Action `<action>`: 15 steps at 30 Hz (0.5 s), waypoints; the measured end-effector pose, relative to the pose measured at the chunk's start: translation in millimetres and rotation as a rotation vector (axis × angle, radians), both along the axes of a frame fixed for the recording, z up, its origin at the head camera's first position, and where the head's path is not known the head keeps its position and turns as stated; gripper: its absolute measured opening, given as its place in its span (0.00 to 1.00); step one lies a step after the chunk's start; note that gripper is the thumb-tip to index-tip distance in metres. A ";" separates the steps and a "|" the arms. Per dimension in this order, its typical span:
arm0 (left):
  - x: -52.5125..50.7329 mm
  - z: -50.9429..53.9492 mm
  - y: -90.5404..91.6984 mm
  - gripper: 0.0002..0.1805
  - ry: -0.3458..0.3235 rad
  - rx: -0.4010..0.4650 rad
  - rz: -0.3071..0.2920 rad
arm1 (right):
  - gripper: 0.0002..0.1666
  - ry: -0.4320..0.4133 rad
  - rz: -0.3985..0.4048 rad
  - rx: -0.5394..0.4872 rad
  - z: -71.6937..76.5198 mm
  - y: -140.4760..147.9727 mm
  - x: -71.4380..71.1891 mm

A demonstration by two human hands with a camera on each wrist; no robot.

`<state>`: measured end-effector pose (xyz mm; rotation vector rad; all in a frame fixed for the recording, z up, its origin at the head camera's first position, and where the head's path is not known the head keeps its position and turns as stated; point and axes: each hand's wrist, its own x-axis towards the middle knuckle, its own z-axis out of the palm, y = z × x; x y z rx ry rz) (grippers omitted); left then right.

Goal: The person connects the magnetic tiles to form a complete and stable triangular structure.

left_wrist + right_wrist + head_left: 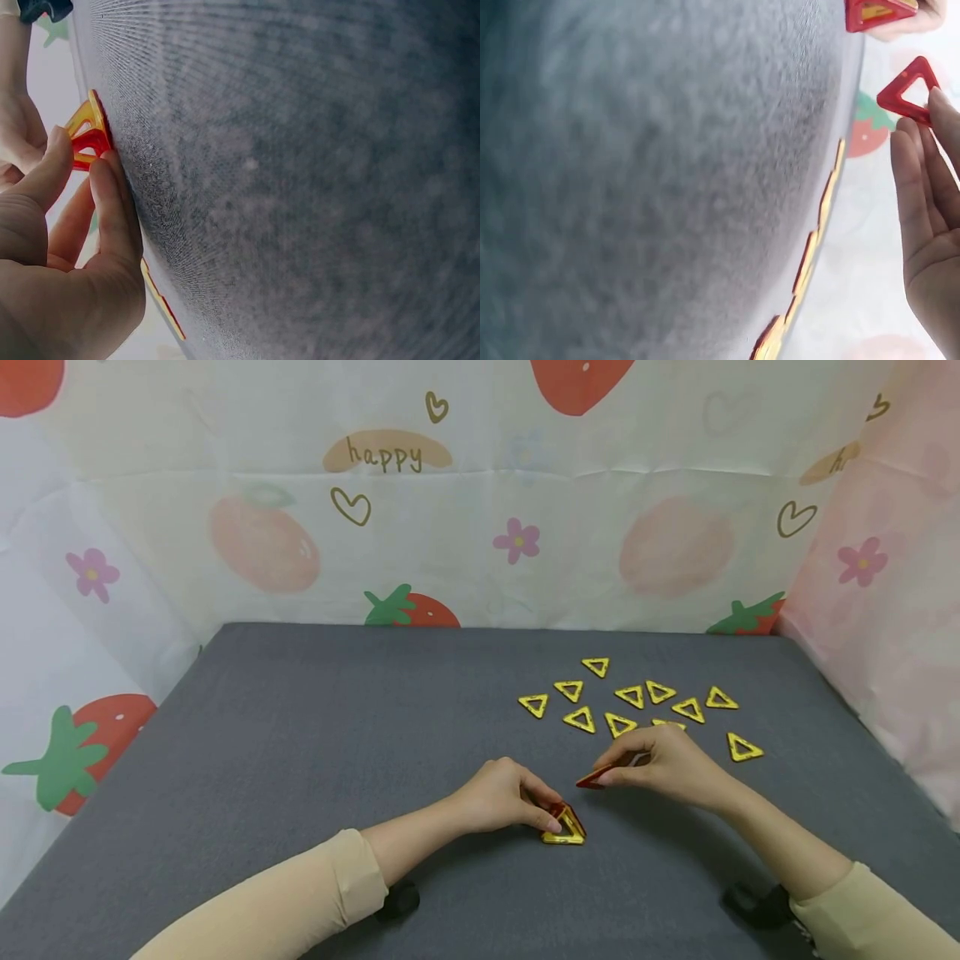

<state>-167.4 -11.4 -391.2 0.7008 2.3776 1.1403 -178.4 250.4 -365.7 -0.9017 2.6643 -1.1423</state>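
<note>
My left hand (pixel 506 797) pinches a small built shape of red and yellow triangular magnetic tiles (pixel 567 828) low on the table. In the left wrist view, thumb and fingers hold this tile shape (pixel 91 135) from the side. My right hand (pixel 667 766) holds a single triangle tile (pixel 592 778) just above and to the right of that shape, apart from it. The right wrist view shows this tile (pixel 907 94) with its red face and hollow middle, gripped at one corner between thumb and fingertips.
Several loose yellow triangle tiles (pixel 580 719) lie scattered on the grey table (pixel 337 718) beyond my right hand. One tile (pixel 742 747) lies farther right. A printed curtain (pixel 480 552) stands behind the table and along both sides.
</note>
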 end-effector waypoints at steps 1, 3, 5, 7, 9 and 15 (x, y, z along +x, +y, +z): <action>0.0 -0.1 0.1 0.18 0.003 0.001 0.000 | 0.05 -0.005 -0.006 -0.004 0.0 -0.9 0.8; 0.0 -0.4 0.1 0.18 0.008 0.005 -0.001 | 0.06 -0.014 -0.010 -0.021 -0.2 -2.3 2.2; 0.0 -0.9 0.1 0.18 0.013 0.010 -0.001 | 0.06 -0.012 0.000 -0.040 -0.4 -3.5 3.6; 0.1 -1.0 0.0 0.18 0.015 0.019 -0.002 | 0.06 -0.012 0.015 -0.055 -0.6 -5.0 5.3; 0.4 -1.0 0.0 0.18 0.016 0.026 -0.004 | 0.05 -0.013 0.038 -0.073 -1.0 -6.5 7.4; -0.2 -1.5 0.1 0.18 0.009 0.032 -0.008 | 0.04 -0.038 0.134 -0.138 -1.4 -12.0 14.0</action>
